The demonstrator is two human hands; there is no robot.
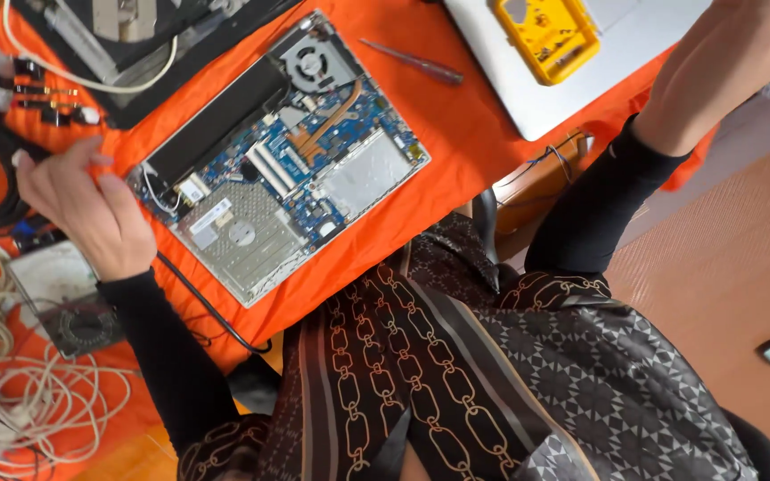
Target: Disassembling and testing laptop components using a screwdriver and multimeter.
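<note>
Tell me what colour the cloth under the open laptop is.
Bright orange cloth, seen clearly in the head view, beneath the laptop.

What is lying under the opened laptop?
The opened laptop lies on an orange cloth. A black cable runs beneath its near corner. The table underneath is covered.

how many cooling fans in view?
2. One fan sits in the top corner of the opened laptop on the orange cloth. A loose fan lies below the left hand, beside the white cables. More may be hidden under clutter.
</note>
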